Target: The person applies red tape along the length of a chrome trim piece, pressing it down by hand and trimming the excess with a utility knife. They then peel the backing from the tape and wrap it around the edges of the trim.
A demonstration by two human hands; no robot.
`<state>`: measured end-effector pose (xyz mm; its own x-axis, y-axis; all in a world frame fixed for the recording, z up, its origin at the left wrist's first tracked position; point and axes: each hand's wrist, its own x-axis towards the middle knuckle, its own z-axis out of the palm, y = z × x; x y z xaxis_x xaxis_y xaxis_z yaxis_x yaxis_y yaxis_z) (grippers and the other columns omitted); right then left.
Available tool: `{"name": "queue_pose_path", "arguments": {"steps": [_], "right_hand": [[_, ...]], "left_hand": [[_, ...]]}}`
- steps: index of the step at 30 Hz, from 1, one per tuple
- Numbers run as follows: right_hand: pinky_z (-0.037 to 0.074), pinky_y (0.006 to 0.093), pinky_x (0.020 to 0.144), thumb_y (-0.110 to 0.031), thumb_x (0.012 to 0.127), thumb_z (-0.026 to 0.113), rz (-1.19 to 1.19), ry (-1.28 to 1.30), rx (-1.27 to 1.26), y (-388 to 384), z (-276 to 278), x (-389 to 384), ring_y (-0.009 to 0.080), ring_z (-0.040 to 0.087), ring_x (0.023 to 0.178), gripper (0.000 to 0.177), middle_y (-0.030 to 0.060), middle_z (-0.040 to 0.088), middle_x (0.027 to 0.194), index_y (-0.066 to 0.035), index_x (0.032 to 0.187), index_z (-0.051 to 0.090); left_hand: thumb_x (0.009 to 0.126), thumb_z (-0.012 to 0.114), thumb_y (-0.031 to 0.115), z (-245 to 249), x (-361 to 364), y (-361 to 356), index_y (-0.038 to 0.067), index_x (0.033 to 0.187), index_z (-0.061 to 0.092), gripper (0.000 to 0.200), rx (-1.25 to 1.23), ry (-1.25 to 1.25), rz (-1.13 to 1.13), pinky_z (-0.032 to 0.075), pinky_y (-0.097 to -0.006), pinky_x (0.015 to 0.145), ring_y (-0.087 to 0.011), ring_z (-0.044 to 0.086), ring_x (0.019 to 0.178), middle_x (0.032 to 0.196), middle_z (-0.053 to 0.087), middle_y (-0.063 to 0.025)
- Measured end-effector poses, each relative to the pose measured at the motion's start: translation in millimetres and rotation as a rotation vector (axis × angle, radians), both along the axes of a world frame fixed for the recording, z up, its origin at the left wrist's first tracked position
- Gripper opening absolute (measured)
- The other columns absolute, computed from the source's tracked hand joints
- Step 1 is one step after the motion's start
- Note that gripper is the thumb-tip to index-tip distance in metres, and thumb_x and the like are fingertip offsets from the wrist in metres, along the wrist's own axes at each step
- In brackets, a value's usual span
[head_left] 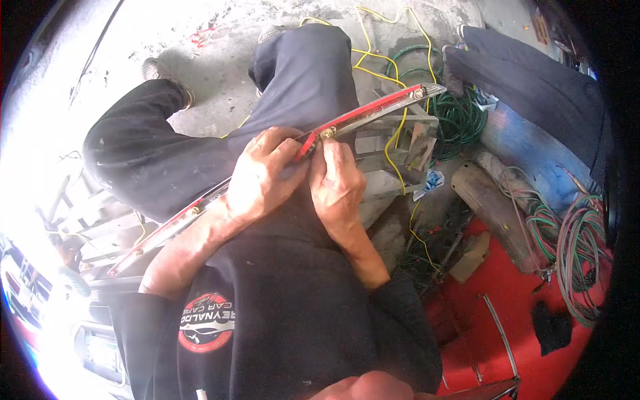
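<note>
A long red strip (373, 110) with a chrome edge is held across the lap, running from the lower left up to the upper right, where its far end stands clear over a green hose coil (460, 113). Small brass fittings are seen along it, one near the far end and one at the middle.

The strip is gripped at its middle by the left hand (260, 177), whose fingers are curled over it from above, so that part of it is hidden. The right hand (337, 187) is set just beside the left, its fingertips pinched together at the middle brass fitting (327, 133). Whether anything small is held between them cannot be told.

Under the strip, dark trousers (167, 153) are seen, with the legs stretched out over a concrete floor (200, 87) and a shoe (157, 70) at the far end. A clear plastic part (400, 157) lies just behind the right hand. Yellow wire (380, 73) is looped across the floor and over the hose coil. To the right, a wooden block (493, 213), a red surface (493, 300) and a bundle of red and green hoses (580, 247) are found, well apart from the hands.
</note>
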<state>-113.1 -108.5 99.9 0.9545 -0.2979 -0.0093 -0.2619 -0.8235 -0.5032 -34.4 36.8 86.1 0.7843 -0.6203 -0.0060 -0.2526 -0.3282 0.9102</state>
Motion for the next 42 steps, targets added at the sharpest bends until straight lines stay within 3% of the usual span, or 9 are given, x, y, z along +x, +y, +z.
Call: {"name": "queue_pose_path", "arguments": {"steps": [9, 12, 25, 31, 32, 35, 42], "right_hand": [[0.055, 0.0483, 0.060, -0.011, 0.093, 0.066, 0.034, 0.156, -0.063, 1.2, 10.9, 8.3, 0.0378, 0.067, 0.071, 0.027, 0.0162, 0.061, 0.092, -0.006, 0.119, 0.058], [0.055, 0.0487, 0.061, -0.011, 0.093, 0.065, 0.030, 0.190, -0.066, 2.1, 12.1, 9.3, 0.0382, 0.068, 0.072, 0.029, 0.0168, 0.062, 0.094, -0.006, 0.122, 0.058], [0.056, 0.0505, 0.062, -0.016, 0.097, 0.062, 0.004, 0.344, -0.163, 7.4, 19.3, 6.9, 0.0397, 0.070, 0.073, 0.028, 0.0171, 0.064, 0.092, -0.006, 0.123, 0.058], [0.055, 0.0476, 0.064, -0.011, 0.102, 0.058, -0.209, 0.035, 0.086, -2.1, 23.9, 6.3, 0.0406, 0.070, 0.075, 0.015, 0.0176, 0.067, 0.094, -0.004, 0.115, 0.059], [0.056, 0.0453, 0.067, -0.007, 0.102, 0.059, -0.202, -0.167, 0.094, -11.3, 9.5, 12.7, 0.0394, 0.071, 0.079, 0.013, 0.0181, 0.068, 0.095, -0.003, 0.114, 0.059], [0.055, 0.0433, 0.073, -0.005, 0.100, 0.062, -0.269, -0.199, 0.202, -30.2, -14.9, 17.7, 0.0367, 0.070, 0.083, 0.011, 0.0179, 0.066, 0.092, -0.001, 0.110, 0.059], [0.053, 0.0431, 0.069, -0.004, 0.099, 0.064, -0.216, -0.191, 0.117, -25.1, -15.2, 15.3, 0.0374, 0.067, 0.078, 0.007, 0.0172, 0.065, 0.090, -0.001, 0.103, 0.060]], "left_hand": [[0.078, 0.082, 0.004, -20.7, -5.3, 2.4, -0.001, 0.103, 0.063, 0.032, -0.073, -0.022, -0.004, 0.057, -0.0445, 0.087, -0.0383, 0.068, 0.103, 0.118, 0.066, -0.0196], [0.078, 0.075, 0.002, -21.7, -6.2, 0.8, -0.001, 0.102, 0.064, 0.027, -0.098, -0.050, 0.015, 0.055, -0.0448, 0.087, -0.0374, 0.066, 0.099, 0.111, 0.068, -0.0173], [0.083, 0.081, 0.007, -23.7, -9.6, -1.1, -0.001, 0.095, 0.063, 0.022, -0.085, 0.043, 0.053, 0.058, -0.0412, 0.080, -0.0360, 0.069, 0.097, 0.110, 0.068, -0.0179], [0.082, 0.084, 0.011, -20.8, -7.5, 0.6, 0.001, 0.098, 0.063, 0.028, -0.076, 0.012, 0.043, 0.057, -0.0413, 0.083, -0.0348, 0.068, 0.099, 0.112, 0.066, -0.0169], [0.081, 0.084, 0.012, -18.1, -6.6, 0.3, 0.001, 0.098, 0.063, 0.029, -0.092, 0.030, 0.048, 0.057, -0.0416, 0.083, -0.0344, 0.068, 0.100, 0.112, 0.067, -0.0165], [0.081, 0.085, 0.016, -1.3, 0.1, 1.0, 0.001, 0.097, 0.065, 0.029, -0.050, 0.047, 0.018, 0.057, -0.0422, 0.084, -0.0337, 0.067, 0.104, 0.113, 0.067, -0.0157], [0.086, 0.082, 0.015, 11.3, 5.1, 1.4, 0.003, 0.090, 0.073, 0.016, 0.030, 0.258, 0.033, 0.054, -0.0424, 0.090, -0.0332, 0.069, 0.104, 0.113, 0.071, -0.0167]]}}
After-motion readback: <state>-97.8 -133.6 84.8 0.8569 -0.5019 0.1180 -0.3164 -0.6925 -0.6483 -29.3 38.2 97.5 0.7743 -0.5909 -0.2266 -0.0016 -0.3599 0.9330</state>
